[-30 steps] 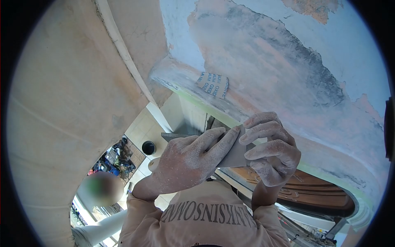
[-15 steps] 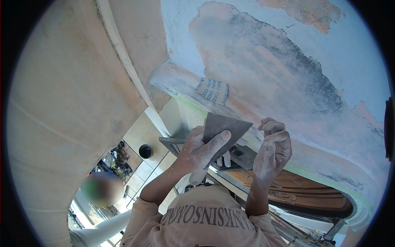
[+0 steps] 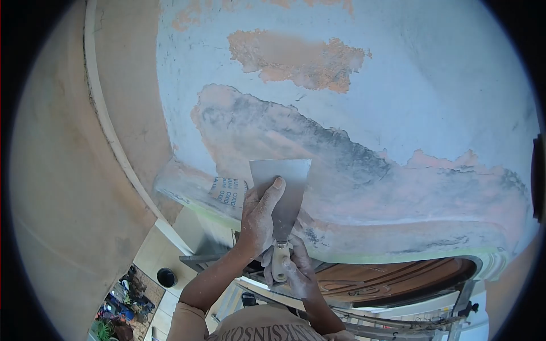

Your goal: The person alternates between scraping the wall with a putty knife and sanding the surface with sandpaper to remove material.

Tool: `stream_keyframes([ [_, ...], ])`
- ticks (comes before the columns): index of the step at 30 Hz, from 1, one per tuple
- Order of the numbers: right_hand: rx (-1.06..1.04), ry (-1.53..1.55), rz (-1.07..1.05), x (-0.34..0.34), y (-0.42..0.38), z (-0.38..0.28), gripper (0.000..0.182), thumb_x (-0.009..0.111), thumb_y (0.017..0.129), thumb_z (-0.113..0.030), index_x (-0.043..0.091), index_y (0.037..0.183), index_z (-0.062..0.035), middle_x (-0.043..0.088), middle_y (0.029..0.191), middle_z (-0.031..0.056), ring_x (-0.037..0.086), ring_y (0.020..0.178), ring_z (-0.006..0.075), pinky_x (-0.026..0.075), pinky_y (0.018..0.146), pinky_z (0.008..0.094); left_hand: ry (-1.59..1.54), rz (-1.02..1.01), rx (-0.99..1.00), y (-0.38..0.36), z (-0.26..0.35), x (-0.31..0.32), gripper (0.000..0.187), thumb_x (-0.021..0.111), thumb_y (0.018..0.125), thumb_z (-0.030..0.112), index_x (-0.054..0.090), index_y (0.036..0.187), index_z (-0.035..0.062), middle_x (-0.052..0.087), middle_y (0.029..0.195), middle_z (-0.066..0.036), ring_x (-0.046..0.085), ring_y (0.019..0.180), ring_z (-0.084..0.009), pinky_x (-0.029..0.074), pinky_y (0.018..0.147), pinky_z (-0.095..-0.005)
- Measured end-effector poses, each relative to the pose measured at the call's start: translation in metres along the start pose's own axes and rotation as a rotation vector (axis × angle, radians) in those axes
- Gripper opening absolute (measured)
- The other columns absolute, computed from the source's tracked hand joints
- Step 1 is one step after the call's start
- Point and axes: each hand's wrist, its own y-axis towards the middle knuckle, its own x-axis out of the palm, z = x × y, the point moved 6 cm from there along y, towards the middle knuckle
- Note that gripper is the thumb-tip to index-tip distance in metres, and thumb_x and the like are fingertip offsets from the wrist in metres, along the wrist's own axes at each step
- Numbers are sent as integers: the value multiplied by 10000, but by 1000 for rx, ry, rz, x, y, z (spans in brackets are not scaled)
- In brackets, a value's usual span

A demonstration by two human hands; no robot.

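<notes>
A wide metal scraper with a pale handle stands blade-up in front of the wall. My left hand grips the blade from its left side, thumb flat on the metal. Around the handle, from the right, my right hand has its fingers wrapped. Both hands are coated in white dust. A piece of sandpaper with blue print rests on the ledge left of the blade. Behind the scraper, the wall shows patchy pink, grey and blue areas.
Below the ledge is a brown carved wooden panel with metal scaffold bars near it. A black bucket stands on the tiled floor, lower left, near a pile of assorted items. A curved plaster surface fills the left side.
The view has shifted up and right along the wall. The scraper has turned, its blade edge now facing up. My right hand, earlier apart from it, has closed on the handle.
</notes>
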Motion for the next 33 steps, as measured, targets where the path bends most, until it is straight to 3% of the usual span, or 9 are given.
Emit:
stream_keyframes([
  [5,-241,-32,208,-20,23,-42,469,441,937,-158,254,1356,-59,529,874,124,500,516,117,368,385,204,239,-232,53,42,3,48,350,499,905,236,517,1047,-83,616,794,-138,610,680,-149,496,612,-279],
  [10,-430,-241,378,-36,39,-86,528,448,925,-132,206,1387,-47,532,835,91,497,475,93,358,321,193,918,-183,672,51,40,68,441,599,830,166,456,1185,-52,592,958,-183,633,733,-208,505,575,-295],
  [15,-405,-264,412,-46,45,-97,532,436,928,-81,187,1395,-23,518,894,110,477,478,81,382,350,201,1486,-205,1403,42,43,75,398,664,745,71,552,1123,23,588,979,-145,641,696,-201,506,505,-279],
  [18,-395,-277,373,-46,48,-97,521,429,928,-58,193,1391,-14,516,934,131,462,470,72,401,369,207,1559,-244,1351,38,43,76,366,645,752,106,571,1104,41,579,1048,-191,640,760,-256,529,588,-319],
  [21,-399,-234,358,-50,49,-94,555,477,907,-85,201,1381,-3,520,922,143,529,501,117,417,333,211,1535,-266,1265,41,47,62,376,714,708,121,595,1060,60,601,993,-100,635,686,-202,497,499,-281],
  [24,-404,-184,334,-54,49,-91,577,502,895,-97,200,1376,5,523,910,151,560,516,141,421,310,212,1484,-254,1358,37,45,58,387,715,708,149,602,1076,115,571,1133,-107,628,902,-251,522,695,-375],
  [27,-401,-163,305,-54,50,-91,542,462,913,-70,197,1379,7,518,943,160,489,477,96,409,345,214,1693,-319,1393,37,47,79,427,721,697,203,600,1105,170,510,1259,-98,509,1156,-282,403,942,-504],
  [30,-399,-166,297,-53,51,-91,529,447,922,-58,196,1383,0,514,964,164,464,471,82,400,361,214,1787,-410,1423,50,38,88,453,714,698,260,591,1131,210,456,1328,-77,374,1286,-271,243,1055,-557],
  [33,-398,-158,303,-53,52,-90,540,457,918,-60,195,1387,-10,512,970,160,483,491,96,396,358,210,1802,-555,1490,61,25,85,465,701,701,307,586,1140,206,474,1317,-45,412,1258,-257,268,1057,-542],
])
